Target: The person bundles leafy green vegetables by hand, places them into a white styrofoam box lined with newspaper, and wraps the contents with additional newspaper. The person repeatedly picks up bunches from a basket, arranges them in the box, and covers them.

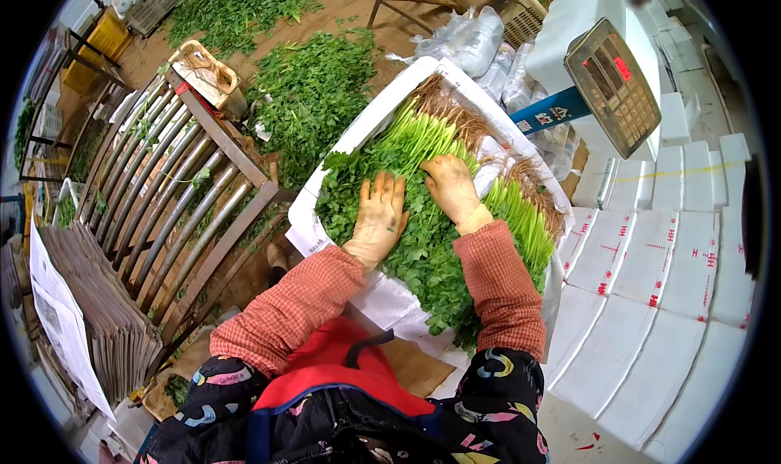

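Observation:
A white foam box (303, 203), lined with white paper (390, 302), holds leafy green bunches with pale stems (427, 133) and brown roots (454, 107). Both hands wear stained, pale gloves. My left hand (379, 220) lies flat on the leaves (338, 180) at the box's left part, fingers slightly apart. To its right, my right hand (453, 189) rests with bent fingers where leaves meet stems; whether it grips any is unclear. More rooted stems (521, 220) lie beside my right forearm.
A digital scale display (613, 89) on a blue post (552, 110) stands beyond the box at the right. White foam boxes (622, 342) are stacked at the right. A metal-barred rack (183, 183) and stacked flat sheets (110, 305) stand left. Leafy piles (311, 86) cover floor beyond.

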A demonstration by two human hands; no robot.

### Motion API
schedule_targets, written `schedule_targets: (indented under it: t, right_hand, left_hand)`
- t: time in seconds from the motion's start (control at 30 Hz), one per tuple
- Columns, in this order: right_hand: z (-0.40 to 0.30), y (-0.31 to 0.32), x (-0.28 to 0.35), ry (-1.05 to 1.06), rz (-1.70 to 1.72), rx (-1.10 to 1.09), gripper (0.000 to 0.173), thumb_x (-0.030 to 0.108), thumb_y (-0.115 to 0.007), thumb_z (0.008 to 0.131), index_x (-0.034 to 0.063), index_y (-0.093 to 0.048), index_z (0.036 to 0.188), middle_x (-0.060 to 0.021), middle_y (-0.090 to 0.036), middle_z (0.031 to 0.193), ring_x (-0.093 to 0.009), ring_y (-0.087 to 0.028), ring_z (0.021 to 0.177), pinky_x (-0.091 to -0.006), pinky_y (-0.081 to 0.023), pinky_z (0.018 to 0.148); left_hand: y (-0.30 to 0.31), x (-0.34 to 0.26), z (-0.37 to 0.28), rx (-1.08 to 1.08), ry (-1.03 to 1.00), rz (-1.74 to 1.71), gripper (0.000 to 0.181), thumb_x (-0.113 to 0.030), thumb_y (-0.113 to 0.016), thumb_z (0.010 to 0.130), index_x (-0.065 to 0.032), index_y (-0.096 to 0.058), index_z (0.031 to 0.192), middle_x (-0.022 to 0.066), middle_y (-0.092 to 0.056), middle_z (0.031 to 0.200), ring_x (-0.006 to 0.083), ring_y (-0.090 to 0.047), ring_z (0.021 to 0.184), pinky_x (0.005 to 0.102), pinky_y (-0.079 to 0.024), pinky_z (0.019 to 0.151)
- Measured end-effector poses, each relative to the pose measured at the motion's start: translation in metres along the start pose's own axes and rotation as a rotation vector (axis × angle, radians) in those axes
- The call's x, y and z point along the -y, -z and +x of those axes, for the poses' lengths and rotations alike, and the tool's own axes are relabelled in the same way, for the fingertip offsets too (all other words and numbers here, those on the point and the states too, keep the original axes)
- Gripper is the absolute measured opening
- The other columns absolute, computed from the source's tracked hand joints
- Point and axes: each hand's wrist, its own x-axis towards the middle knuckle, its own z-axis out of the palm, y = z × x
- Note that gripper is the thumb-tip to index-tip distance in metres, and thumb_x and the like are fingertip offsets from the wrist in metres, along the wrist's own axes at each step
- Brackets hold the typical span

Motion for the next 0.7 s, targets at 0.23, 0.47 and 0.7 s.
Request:
schedule_targets:
  t: [0.23,0.47,0.7]
  right_hand:
    - [0.003,-0.001,-0.023,-0.263,0.670,-0.185,0.010,0.005,-0.067,0.080,0.0032,-0.067,0.090,-0.0050,-0.063,0.084,-0.015,-0.058,0.073,-0.0282,-0.048,0.066]
    - [0.011,0.010,-0.038,-0.446,0.947,-0.257,0.011,0.004,-0.065,0.082,0.0026,-0.067,0.093,0.0016,-0.062,0.083,-0.006,-0.052,0.072,-0.0202,-0.042,0.064]
    - [0.003,0.021,-0.023,-0.367,0.986,-0.277,0.013,0.004,-0.065,0.082,0.0038,-0.068,0.095,0.0014,-0.062,0.082,-0.006,-0.051,0.070,-0.0205,-0.042,0.062]
  left_hand:
    - [0.004,0.005,0.001,-0.106,0.017,-0.175,0.062,-0.023,-0.059,0.086,0.0032,-0.034,0.135,0.0237,-0.045,0.131,0.0371,-0.040,0.125,0.0496,-0.028,0.106]
    - [0.026,0.000,0.001,-0.374,-0.003,-0.478,0.047,-0.010,-0.063,0.082,0.0008,-0.049,0.125,0.0203,-0.049,0.127,0.0331,-0.047,0.118,0.0450,-0.034,0.103]
    - [0.031,-0.006,0.053,-0.005,0.191,-0.354,0.046,-0.017,-0.072,0.077,-0.0015,-0.056,0.118,0.0147,-0.061,0.103,0.0285,-0.057,0.098,0.0394,-0.046,0.084]
